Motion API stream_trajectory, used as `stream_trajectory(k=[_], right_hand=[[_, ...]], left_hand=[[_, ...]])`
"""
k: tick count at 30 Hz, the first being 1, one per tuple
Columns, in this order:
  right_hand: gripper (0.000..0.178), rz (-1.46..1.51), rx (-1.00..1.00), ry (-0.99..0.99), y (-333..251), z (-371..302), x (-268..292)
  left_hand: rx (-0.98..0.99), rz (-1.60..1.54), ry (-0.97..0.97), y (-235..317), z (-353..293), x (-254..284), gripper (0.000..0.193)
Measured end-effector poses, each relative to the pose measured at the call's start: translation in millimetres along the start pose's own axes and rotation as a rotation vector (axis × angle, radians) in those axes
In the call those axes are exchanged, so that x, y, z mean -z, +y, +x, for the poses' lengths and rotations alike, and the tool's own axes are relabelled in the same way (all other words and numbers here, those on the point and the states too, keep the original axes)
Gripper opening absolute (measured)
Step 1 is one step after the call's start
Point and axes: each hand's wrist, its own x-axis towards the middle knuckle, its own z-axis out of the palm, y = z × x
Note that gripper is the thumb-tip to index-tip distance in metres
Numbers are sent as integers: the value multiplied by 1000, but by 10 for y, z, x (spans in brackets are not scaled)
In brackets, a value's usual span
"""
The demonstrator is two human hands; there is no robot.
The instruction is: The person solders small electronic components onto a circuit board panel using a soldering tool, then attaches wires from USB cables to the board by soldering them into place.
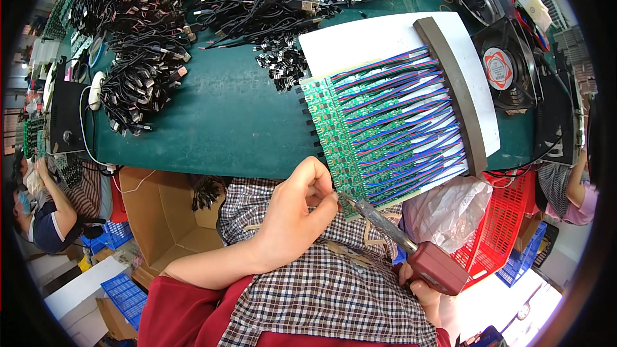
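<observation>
My left hand (pixel 292 215) is closed in a pinch at the near left corner of a green circuit board panel (pixel 340 135). What its fingertips hold is too small to make out. Red, blue and black wires (pixel 411 112) run in rows from the panel to the right, under a dark brown bar (pixel 453 96). A white board (pixel 360 35) lies beneath them. My right hand (pixel 425 294), partly hidden by the handle, grips a soldering iron (pixel 440 268). The iron's tip meets the panel's near edge, close to my left fingertips.
Bundles of black USB cables (pixel 144 58) cover the far left of the green table (pixel 212 128). A black fan (pixel 504 67) stands at the right. Below the table edge are a cardboard box (pixel 154 209), a plastic bag (pixel 450 212) and a red crate (pixel 498 225). Other people sit at both sides.
</observation>
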Motion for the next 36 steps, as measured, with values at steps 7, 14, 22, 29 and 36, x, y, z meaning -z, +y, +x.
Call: stream_trajectory(k=[7,14,22,29,36], right_hand=[[65,96,-84,-50,-146,72,-11],[63,164,-98,-43,-295,155,-110],[59,122,-26,6,-203,66,-51],[67,348,-76,104,-488,186,-234],[75,279,-113,201,-465,226,-291]], left_hand=[[5,-16,-7,-16,1,10,18],[0,-5,-9,-19,6,-3,18],[10,7,-15,-1,6,2,17],[-33,76,7,55,-6,20,15],[-380,611,461,201,489,568,17]])
